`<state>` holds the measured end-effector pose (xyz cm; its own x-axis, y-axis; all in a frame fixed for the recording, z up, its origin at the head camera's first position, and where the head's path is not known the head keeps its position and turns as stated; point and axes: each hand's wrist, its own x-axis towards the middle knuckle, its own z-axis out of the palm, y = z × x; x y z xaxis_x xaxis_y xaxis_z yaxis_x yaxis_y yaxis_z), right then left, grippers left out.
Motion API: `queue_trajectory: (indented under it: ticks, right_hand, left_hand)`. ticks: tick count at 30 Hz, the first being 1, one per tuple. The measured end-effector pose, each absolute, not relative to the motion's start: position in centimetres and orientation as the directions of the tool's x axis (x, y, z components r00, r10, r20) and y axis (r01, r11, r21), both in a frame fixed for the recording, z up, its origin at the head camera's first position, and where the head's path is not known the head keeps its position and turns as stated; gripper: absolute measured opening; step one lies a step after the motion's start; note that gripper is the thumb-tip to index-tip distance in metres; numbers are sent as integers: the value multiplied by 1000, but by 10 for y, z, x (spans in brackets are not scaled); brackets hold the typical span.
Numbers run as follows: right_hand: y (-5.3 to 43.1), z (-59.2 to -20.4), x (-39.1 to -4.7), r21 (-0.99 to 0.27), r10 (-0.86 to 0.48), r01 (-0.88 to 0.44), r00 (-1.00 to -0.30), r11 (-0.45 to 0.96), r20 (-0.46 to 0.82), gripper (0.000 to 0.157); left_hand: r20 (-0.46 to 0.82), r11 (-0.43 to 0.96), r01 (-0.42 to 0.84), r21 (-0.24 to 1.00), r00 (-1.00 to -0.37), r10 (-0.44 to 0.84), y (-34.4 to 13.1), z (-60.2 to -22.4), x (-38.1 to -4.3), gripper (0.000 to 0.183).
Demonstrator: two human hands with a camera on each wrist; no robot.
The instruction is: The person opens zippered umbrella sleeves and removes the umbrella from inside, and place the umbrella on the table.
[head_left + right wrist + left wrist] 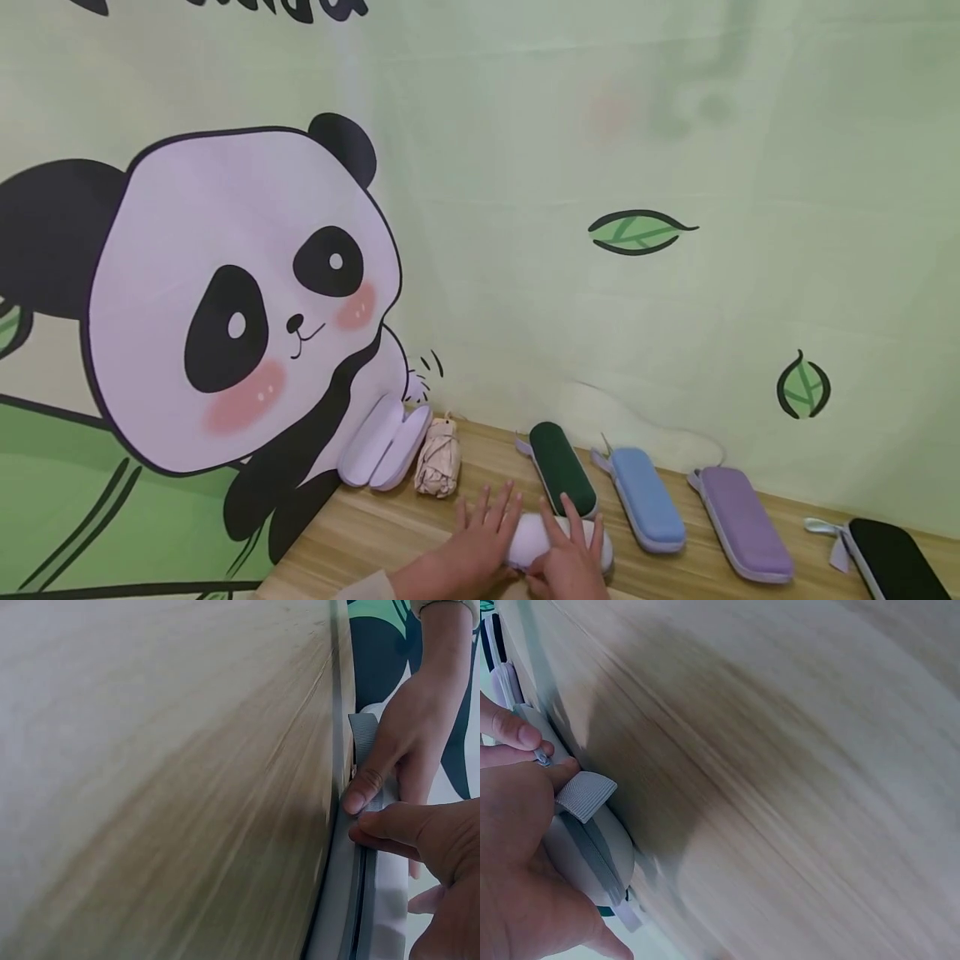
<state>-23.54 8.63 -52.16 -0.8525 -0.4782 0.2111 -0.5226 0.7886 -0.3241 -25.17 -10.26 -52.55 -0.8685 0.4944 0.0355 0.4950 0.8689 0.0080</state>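
Observation:
A white zippered case (pixel 529 540) lies on the wooden table under both hands. My left hand (pixel 480 546) holds its left end, with spread fingers over the top and the thumb on the front side, by a grey ribbed strap (pixel 589 796). In the left wrist view the zipper seam (pixel 592 847) runs along the case's side. My right hand (pixel 572 568) pinches the small zipper pull (pixel 542 757) between thumb and index finger, while its other fingers extend over the case. In the right wrist view the right fingertips meet the left thumb (pixel 355 801).
Behind and to the right stand a dark green case (pixel 561 467), a blue case (pixel 651 500), a purple case (pixel 746 525) and a black case (pixel 892 554). An opened lavender case (pixel 382 442) and a crumpled beige bundle (pixel 438 460) lie at the left, against a panda backdrop (pixel 487 292).

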Motion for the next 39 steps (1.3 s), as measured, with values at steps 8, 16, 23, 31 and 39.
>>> queue_trajectory:
  ticks: [8, 16, 23, 31, 39]
  right_hand:
    - [82, -522, -235, -330, -459, -493, -870, 805, 179, 7]
    - [80, -520, -237, -300, -485, -534, -845, 790, 225, 8]
    - [80, -519, -238, -308, -480, -523, -852, 795, 209, 10]
    - [89, -518, -237, -361, -451, -554, -828, 750, 333, 14]
    - [119, -495, -240, -483, -305, -485, -862, 729, 404, 9]
  left_hand:
    - [47, 861, 508, 7, -860, 508, -102, -523, -251, 94]
    - [78, 854, 519, -44, -850, 521, -103, -526, -255, 93]
    - [51, 832, 546, -94, -832, 552, -105, -520, -256, 90]
    - [79, 813, 563, -148, -813, 577, -111, -522, -253, 84]
    - [70, 733, 680, -28, -730, 680, -123, -532, -262, 83]
